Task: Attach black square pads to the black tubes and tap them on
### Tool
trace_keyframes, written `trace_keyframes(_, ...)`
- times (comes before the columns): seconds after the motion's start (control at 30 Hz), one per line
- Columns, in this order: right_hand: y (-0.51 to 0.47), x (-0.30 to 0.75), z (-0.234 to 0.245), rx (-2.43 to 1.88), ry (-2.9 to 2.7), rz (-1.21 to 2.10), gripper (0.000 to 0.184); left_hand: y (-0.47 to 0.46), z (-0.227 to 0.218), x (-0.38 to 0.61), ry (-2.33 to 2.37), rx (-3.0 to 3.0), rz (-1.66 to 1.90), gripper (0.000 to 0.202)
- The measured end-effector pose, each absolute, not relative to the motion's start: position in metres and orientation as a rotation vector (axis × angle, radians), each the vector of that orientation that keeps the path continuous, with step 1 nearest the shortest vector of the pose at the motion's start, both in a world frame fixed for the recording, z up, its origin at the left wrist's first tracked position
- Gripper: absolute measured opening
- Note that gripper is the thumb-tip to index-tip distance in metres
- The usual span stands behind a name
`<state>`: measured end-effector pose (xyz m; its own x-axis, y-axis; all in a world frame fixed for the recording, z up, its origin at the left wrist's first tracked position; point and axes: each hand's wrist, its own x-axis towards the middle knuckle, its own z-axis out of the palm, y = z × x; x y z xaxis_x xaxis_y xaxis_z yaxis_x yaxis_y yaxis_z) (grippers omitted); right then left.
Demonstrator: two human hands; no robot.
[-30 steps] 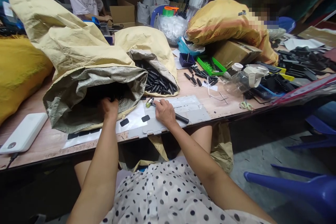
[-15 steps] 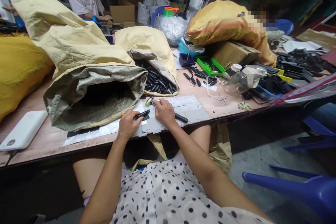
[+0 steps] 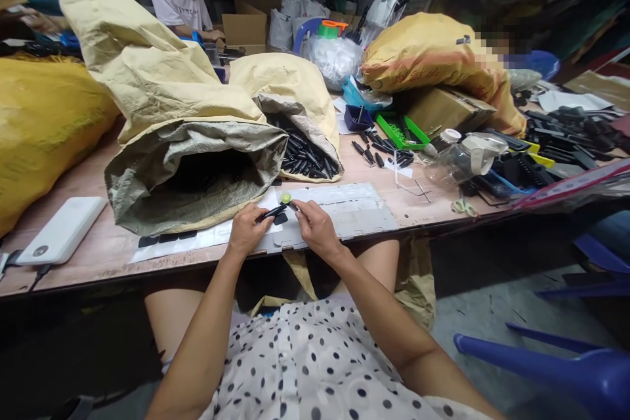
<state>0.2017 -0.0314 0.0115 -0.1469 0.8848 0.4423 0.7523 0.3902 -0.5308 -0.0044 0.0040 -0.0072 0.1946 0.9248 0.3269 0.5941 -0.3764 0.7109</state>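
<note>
Left hand pinches a slim black part near the tabletop front edge; right hand grips a thin piece just beside its tip.

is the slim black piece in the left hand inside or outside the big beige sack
Outside: the slim black piece is pinched in the left hand, in view beyond the big beige sack's mouth.
</note>
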Motion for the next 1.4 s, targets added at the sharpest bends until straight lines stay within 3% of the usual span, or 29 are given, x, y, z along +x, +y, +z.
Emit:
trace_keyframes(0.57,-0.045,0.185,0.012,-1.289,-2.001,0.344,0.038,0.003,-0.003,-0.001,1.387,2.021,1.062,0.007)
trace_keyframes(1.0,0.008,0.202,0.020,-1.894,-2.051,-0.009,0.042,0.003,-0.002,0.000,1.451,1.987,1.029,0.012)
trace_keyframes(1.4,0.016,0.205,0.021,-1.988,-2.049,-0.101,0.039,-0.025,0.029,-0.007,1.230,1.802,0.939,0.025)
